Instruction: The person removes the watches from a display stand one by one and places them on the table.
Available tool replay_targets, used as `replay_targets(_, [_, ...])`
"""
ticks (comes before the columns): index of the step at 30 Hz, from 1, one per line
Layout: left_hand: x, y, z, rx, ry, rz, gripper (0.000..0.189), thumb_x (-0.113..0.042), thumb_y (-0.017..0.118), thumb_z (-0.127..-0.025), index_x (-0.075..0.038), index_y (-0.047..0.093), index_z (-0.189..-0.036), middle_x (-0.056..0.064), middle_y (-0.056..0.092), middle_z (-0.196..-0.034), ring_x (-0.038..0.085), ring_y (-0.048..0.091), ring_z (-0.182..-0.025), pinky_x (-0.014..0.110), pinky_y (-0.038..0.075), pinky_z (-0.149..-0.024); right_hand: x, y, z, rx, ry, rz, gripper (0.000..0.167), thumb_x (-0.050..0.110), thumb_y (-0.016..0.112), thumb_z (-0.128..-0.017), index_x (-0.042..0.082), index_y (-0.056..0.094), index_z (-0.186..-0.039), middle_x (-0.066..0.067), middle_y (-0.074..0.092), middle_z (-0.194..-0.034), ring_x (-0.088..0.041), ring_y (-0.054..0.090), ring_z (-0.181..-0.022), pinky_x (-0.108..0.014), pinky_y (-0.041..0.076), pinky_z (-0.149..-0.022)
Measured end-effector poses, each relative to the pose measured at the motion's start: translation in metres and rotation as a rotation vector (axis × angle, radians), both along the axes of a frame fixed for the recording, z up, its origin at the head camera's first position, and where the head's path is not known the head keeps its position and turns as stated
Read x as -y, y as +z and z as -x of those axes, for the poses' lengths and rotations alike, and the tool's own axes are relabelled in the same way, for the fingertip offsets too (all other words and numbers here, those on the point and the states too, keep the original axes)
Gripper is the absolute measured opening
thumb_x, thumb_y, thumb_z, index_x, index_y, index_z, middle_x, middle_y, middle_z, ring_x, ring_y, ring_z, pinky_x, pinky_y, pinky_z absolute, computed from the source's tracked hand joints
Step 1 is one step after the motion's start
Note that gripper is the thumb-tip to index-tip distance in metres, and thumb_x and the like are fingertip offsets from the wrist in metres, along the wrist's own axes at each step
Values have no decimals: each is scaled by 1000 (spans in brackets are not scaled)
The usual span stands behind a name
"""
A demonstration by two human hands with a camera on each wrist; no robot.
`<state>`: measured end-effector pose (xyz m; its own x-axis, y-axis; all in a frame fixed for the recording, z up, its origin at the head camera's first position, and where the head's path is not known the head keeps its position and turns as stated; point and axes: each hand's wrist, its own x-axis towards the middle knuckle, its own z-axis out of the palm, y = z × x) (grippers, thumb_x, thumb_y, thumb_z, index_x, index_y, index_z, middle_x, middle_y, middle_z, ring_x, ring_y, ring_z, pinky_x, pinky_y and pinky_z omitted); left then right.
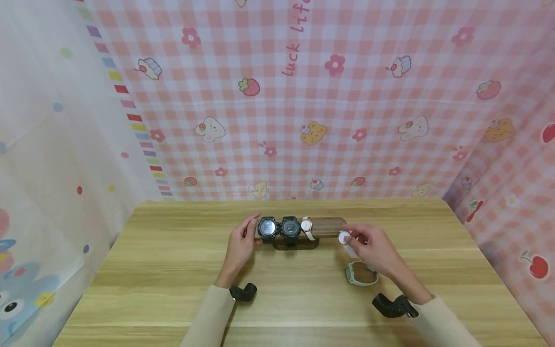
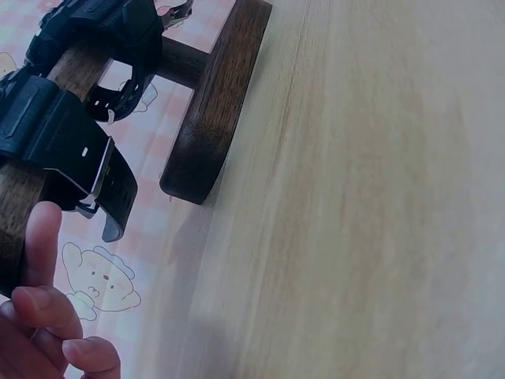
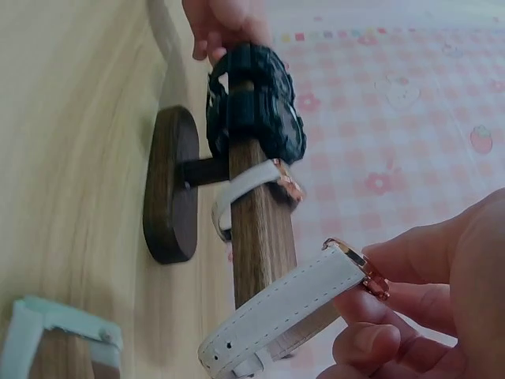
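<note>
A dark wooden watch stand (image 1: 328, 226) has a long crossbar above an oval base (image 3: 170, 193). My left hand (image 1: 240, 245) holds the bar's left end, one finger lying along it in the left wrist view. Beside it, two chunky black watches (image 1: 268, 227) (image 1: 290, 227) hang on the bar, followed by a white-strapped watch (image 1: 306, 225) with a rose-gold case. At the bar's right end my right hand (image 1: 376, 246) pinches another white-strapped watch (image 3: 288, 308) by its case. Its buckled strap loop overlaps the bar's end in the right wrist view.
A pale green watch (image 1: 363, 281) lies on the wooden table (image 1: 173, 289), in front of the stand's right end and close to my right forearm. Black wrist straps (image 1: 392, 305) are on both forearms. A pink checked curtain (image 1: 277, 111) hangs behind the table.
</note>
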<state>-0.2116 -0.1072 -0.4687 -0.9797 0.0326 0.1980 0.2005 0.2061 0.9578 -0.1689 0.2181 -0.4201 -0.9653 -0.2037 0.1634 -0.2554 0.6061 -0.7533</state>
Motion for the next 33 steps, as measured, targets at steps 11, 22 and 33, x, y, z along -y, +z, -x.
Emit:
replay_targets(11, [0,0,0,-2,-6,-9,33,-13,45,-106,-5,60,-135,11,52,-83,39,63,-72,54,59,-71,17,-14,-11,-8,36,15,23,5,67,-92,1,71,-114,0,67,-82,-7,54,-66,-21,47,-52])
replay_targets(22, [0,-1,0,-1,2,-8,33,-14,46,-106,-5,60,-134,11,54,-84,34,65,-70,53,59,-70,30,-31,-19,76,51,20,28,0,66,-88,-3,70,-116,-4,68,-89,-10,54,-68,-22,48,-49])
replay_targets(33, [-1,-1,1,16,3,-20,33,-15,45,-107,-5,60,-134,8,48,-81,38,64,-72,54,59,-71,38,-39,-21,65,20,-16,28,2,70,-87,0,71,-115,-4,69,-95,-9,55,-71,-20,49,-56])
